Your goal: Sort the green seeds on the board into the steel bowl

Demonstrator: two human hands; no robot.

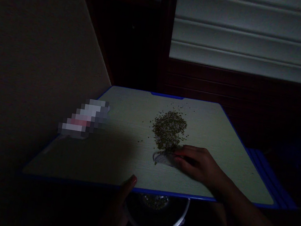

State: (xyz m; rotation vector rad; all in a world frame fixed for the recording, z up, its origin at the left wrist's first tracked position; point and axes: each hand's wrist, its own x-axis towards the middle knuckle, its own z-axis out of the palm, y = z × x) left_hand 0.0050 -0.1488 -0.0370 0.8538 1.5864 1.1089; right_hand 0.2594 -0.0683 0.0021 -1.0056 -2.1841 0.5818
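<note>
A loose pile of small dark seeds or grains [168,129] is spread on the pale top of a blue-edged table [123,105]. At the pile's near edge, my right hand [199,163] rests with its fingers pinched on a thin, pale, see-through piece [164,159]; a few grains lie beside that piece. My left hand [123,196] is at the near edge, its thumb reaching over the tabletop and its other fingers hidden in the dark. Right beside it, below the edge, a metal bowl [184,214] holds more grains.
A blurred white and pink package [84,118] lies at the table's left side, close to a plain wall [48,56]. Dark wooden panelling [214,83] and a pale slatted shutter [251,41] stand behind. Something blue [268,176] is beyond the right edge. The room is dim.
</note>
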